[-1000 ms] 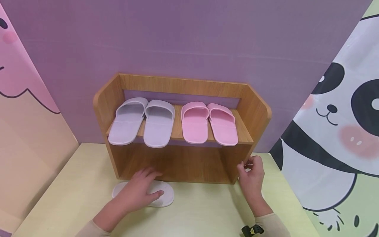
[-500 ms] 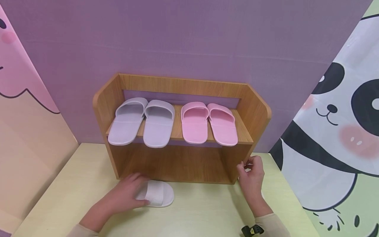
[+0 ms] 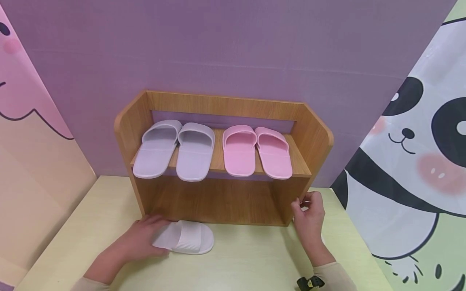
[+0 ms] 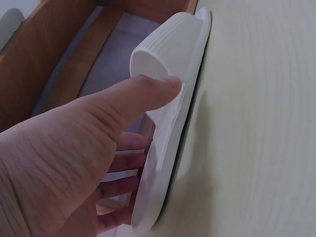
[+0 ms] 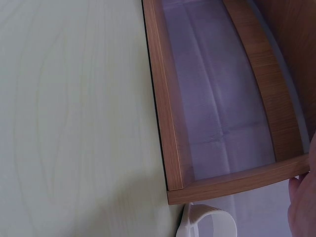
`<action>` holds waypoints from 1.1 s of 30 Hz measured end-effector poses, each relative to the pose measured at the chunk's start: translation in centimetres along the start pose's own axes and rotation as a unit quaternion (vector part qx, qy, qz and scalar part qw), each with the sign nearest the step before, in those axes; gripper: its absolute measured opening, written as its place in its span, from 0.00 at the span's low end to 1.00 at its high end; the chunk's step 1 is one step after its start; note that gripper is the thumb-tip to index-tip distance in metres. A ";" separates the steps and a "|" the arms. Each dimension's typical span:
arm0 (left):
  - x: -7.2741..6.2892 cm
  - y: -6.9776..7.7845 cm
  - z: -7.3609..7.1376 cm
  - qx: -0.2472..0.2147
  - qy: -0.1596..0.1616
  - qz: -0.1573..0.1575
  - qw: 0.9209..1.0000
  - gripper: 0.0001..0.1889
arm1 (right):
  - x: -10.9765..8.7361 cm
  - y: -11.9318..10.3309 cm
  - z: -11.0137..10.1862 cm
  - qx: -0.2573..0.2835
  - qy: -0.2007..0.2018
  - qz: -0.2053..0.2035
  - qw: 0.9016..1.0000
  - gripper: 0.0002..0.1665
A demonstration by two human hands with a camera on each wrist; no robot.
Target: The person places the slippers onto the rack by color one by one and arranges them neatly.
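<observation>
A white slipper (image 3: 189, 237) with a ribbed strap lies on its sole at the front left of a small wooden shoe rack (image 3: 225, 103). My left hand (image 3: 140, 240) spans its heel end from the left, thumb along the near edge and fingers past the far edge. In the left wrist view the thumb (image 4: 158, 91) lies over the slipper's side, and the palm hides the heel in the head view. My right hand (image 3: 309, 216), fingers curled, holds the front edge of the rack's right side panel. Fingers (image 5: 295, 190) show beside that panel in the right wrist view.
Two lilac slippers (image 3: 194, 161) and two pink slippers (image 3: 240, 159) stand on the upper shelf, toes outward. Another white slipper (image 5: 217, 222) sits outside the right panel, mostly hidden behind my right hand in the head view. A purple wall (image 3: 225, 48) backs the pale table (image 3: 247, 262).
My left hand has slid leftward along the white slipper, from over its strap to its heel end, uncovering the strap. The slipper and my right hand have stayed in place.
</observation>
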State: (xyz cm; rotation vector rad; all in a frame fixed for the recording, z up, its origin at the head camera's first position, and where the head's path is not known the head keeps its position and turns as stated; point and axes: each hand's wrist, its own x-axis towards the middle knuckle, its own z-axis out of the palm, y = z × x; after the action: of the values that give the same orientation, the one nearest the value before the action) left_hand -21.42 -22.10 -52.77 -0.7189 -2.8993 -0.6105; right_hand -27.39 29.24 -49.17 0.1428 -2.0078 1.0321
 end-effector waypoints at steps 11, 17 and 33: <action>-0.9 -1.6 -0.4 -0.033 -0.001 0.033 0.999 0.43 | 0.0 0.0 0.0 0.005 0.005 -0.001 1.000 0.10; -1.3 -2.5 -0.7 -0.056 -0.021 0.042 0.997 0.43 | 0.0 -0.1 0.0 -0.002 -0.003 0.008 1.000 0.11; -1.3 -2.3 -1.7 -0.031 -0.029 0.063 0.997 0.40 | 0.0 -0.1 0.0 0.000 -0.001 0.007 1.000 0.10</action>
State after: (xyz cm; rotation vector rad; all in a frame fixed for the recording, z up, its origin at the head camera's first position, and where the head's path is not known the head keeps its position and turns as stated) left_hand -21.35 -25.19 -52.22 -0.9345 -2.8697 -0.6772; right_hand -27.31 29.19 -49.09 0.1301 -2.0131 1.0411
